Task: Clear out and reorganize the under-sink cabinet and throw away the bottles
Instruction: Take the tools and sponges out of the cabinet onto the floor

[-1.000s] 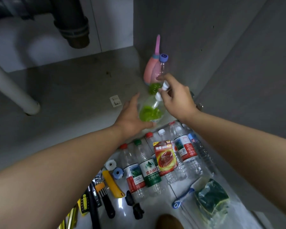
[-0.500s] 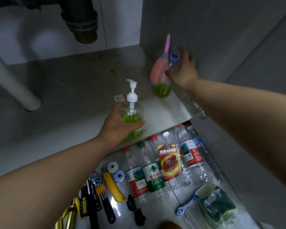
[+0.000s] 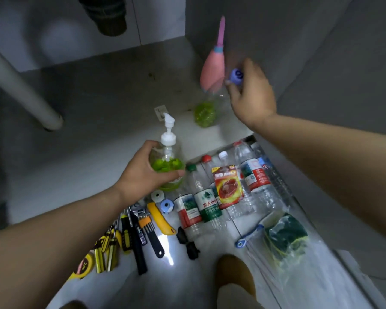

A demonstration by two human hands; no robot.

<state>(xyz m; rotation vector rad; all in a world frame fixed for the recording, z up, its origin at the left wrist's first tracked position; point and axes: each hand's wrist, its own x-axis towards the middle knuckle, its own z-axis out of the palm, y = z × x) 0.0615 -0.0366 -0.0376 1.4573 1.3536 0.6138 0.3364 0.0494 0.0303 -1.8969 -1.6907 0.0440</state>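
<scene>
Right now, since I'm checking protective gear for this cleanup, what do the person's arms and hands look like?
The left hand and right hand are bare: no gloves, rings or watch show. Both forearms are bare too; no sleeve reaches into view.

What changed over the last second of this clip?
The left hand took the pump bottle and drew it forward to the front edge of the cabinet. The right hand left the pump, reached back and gripped the purple-capped bottle, which now leans away from the pink bulb. The bulb, floor bottles and tools stayed put.
</scene>
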